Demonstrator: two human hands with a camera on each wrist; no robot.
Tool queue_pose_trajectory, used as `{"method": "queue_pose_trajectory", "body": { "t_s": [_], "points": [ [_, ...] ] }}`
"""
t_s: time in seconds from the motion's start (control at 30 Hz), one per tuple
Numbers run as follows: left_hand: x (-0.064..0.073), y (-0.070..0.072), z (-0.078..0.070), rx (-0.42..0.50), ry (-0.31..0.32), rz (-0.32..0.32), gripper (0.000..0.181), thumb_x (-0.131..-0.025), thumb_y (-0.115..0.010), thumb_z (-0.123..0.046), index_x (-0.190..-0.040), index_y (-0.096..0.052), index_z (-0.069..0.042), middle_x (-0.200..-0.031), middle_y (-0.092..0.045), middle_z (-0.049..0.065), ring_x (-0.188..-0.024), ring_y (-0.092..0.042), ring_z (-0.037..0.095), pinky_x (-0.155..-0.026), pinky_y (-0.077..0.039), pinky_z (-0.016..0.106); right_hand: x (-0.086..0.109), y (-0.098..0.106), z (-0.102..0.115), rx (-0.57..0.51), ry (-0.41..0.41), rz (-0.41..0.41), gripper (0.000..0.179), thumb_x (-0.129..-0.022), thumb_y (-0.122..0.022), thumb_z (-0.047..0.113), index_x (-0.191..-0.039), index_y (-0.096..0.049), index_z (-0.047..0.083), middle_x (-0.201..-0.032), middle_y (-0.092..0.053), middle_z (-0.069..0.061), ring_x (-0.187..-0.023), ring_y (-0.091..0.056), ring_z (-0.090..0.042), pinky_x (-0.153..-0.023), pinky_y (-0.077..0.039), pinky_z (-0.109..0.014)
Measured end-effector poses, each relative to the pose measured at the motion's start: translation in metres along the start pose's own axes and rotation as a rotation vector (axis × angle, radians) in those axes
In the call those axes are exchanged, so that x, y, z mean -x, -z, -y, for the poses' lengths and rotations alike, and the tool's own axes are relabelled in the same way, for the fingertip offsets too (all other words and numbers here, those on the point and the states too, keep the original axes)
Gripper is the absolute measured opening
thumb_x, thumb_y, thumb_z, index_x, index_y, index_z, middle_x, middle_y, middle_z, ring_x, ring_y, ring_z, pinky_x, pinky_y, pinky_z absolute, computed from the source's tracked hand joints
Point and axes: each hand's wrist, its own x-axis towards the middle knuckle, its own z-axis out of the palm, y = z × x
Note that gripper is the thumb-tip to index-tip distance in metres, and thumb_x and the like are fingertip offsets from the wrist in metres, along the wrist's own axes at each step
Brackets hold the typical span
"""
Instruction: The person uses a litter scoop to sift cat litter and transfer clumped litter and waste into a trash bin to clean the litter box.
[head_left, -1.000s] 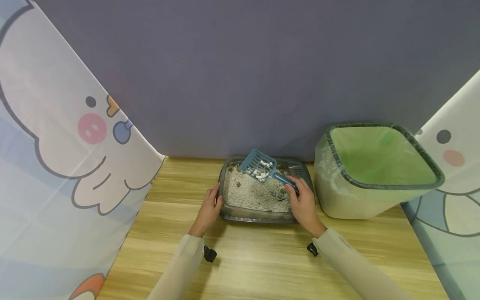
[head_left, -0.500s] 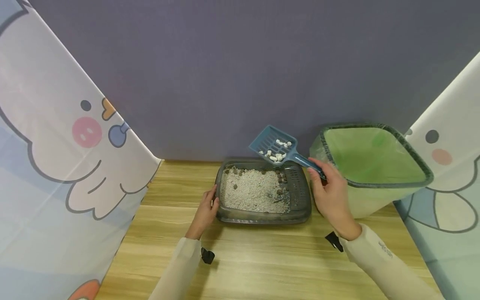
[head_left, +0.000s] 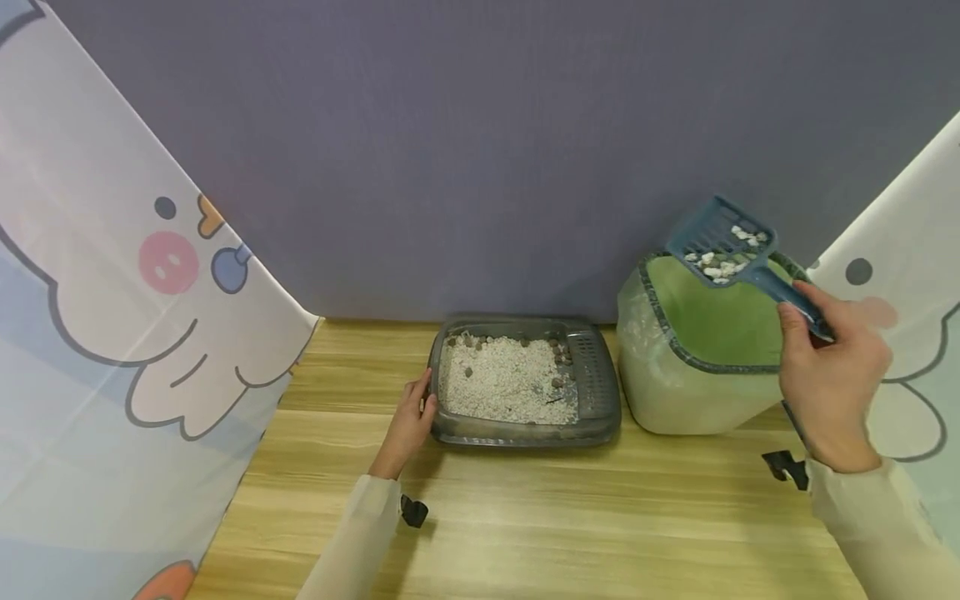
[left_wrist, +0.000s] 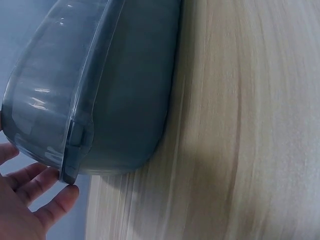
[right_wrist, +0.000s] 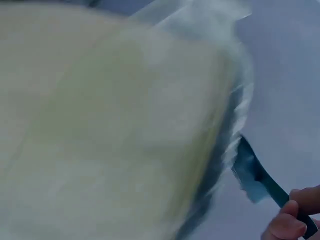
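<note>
In the head view, my right hand (head_left: 836, 375) grips the handle of a blue slotted litter scoop (head_left: 759, 271), raised over the bin's back rim. White clumps (head_left: 722, 267) lie on its slotted blade. The right wrist view shows fingers (right_wrist: 286, 225) round the scoop's handle (right_wrist: 272, 187). My left hand (head_left: 408, 425) rests at the left side of a grey litter box (head_left: 600, 425) holding pale litter (head_left: 502, 383) and several brown lumps. From the left wrist, extended fingers (left_wrist: 37, 185) touch the box's rim end (left_wrist: 70, 170), the thumb standing a little apart.
A bin (head_left: 667, 400) with a clear liner and green inside stands right of the litter box, close to it. Both are on a wood-grain table (head_left: 525, 517), against a grey back panel (head_left: 450, 167). Printed cartoon panels (head_left: 75, 292) flank the sides.
My right hand has lifted the litter scoop from above the litter box and carried it right, over the bin, clumps still on it. The left hand has stayed at the box's left side.
</note>
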Motion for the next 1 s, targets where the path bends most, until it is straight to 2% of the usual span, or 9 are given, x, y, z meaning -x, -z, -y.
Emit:
{"method": "queue_pose_trajectory", "body": {
  "t_s": [0.1,0.2,0.3,0.47,0.57,0.7,0.87,1.0],
  "points": [
    [-0.002,0.000,-0.001,0.003,-0.007,-0.009,0.051,-0.102,-0.043,-0.019,-0.149,-0.028,-0.007,-0.127,-0.043,0.019,-0.080,-0.048,0.022,-0.070,-0.044,0.040,-0.001,0.003,-0.017,0.007,0.068,-0.032,0.026,-0.087,-0.068,0.009,-0.113,-0.072,0.011,-0.090,-0.051,0.026,-0.072,-0.045,0.014,-0.065,-0.034,-0.006],
    [-0.003,-0.001,-0.002,-0.008,-0.015,-0.014,0.051,-0.102,-0.042,-0.019,-0.149,-0.029,-0.007,-0.126,-0.044,0.020,-0.080,-0.048,0.022,-0.070,-0.044,0.040,0.000,0.003,-0.031,0.021,0.162,-0.056,0.024,-0.086,-0.068,0.002,-0.110,-0.071,0.005,-0.087,-0.043,0.029,-0.075,-0.039,0.014,-0.068,-0.030,-0.008],
    [-0.003,-0.002,-0.002,-0.020,-0.007,-0.012,0.051,-0.102,-0.041,-0.020,-0.150,-0.028,-0.008,-0.126,-0.044,0.019,-0.077,-0.046,0.021,-0.069,-0.042,0.039,0.000,0.001,-0.040,0.026,0.210,-0.080,0.020,-0.086,-0.066,-0.001,-0.105,-0.072,0.001,-0.087,-0.038,0.029,-0.077,-0.036,0.013,-0.067,-0.027,-0.011],
    [-0.002,-0.002,-0.002,-0.024,0.027,-0.003,0.051,-0.102,-0.040,-0.021,-0.151,-0.026,-0.011,-0.128,-0.043,0.017,-0.074,-0.044,0.019,-0.068,-0.040,0.038,0.000,0.000,-0.047,-0.012,0.218,-0.141,0.013,-0.087,-0.064,-0.002,-0.095,-0.074,0.000,-0.089,-0.040,0.029,-0.077,-0.038,0.011,-0.066,-0.026,-0.012],
    [-0.001,-0.003,-0.002,-0.024,0.045,0.002,0.051,-0.102,-0.040,-0.021,-0.151,-0.026,-0.012,-0.129,-0.042,0.016,-0.075,-0.045,0.020,-0.069,-0.040,0.039,0.004,0.000,-0.048,-0.009,0.187,-0.123,0.015,-0.088,-0.065,0.002,-0.100,-0.074,0.002,-0.088,-0.041,0.029,-0.076,-0.039,0.011,-0.067,-0.029,-0.010],
    [0.000,-0.002,-0.002,-0.031,0.050,0.004,0.051,-0.103,-0.039,-0.021,-0.151,-0.026,-0.012,-0.131,-0.042,0.016,-0.078,-0.046,0.021,-0.071,-0.041,0.039,0.013,0.001,-0.033,0.008,0.109,-0.060,0.024,-0.086,-0.069,0.008,-0.110,-0.072,0.004,-0.086,-0.044,0.029,-0.073,-0.041,0.012,-0.066,-0.032,-0.008],
    [-0.001,-0.002,-0.003,-0.033,0.052,-0.001,0.051,-0.102,-0.040,-0.022,-0.151,-0.026,-0.012,-0.131,-0.042,0.016,-0.077,-0.046,0.021,-0.069,-0.040,0.039,0.025,-0.009,0.003,-0.041,0.079,0.001,0.026,-0.084,-0.071,0.010,-0.108,-0.072,0.003,-0.083,-0.049,0.024,-0.066,-0.041,0.008,-0.062,-0.030,-0.011],
    [-0.002,-0.003,-0.004,-0.016,0.055,0.005,0.051,-0.102,-0.040,-0.022,-0.151,-0.026,-0.011,-0.132,-0.041,0.016,-0.077,-0.047,0.021,-0.069,-0.041,0.040,0.030,-0.022,0.021,-0.062,0.032,0.035,0.025,-0.085,-0.070,0.013,-0.109,-0.073,0.005,-0.081,-0.050,0.022,-0.060,-0.041,0.005,-0.058,-0.031,-0.010]
  ]
}}
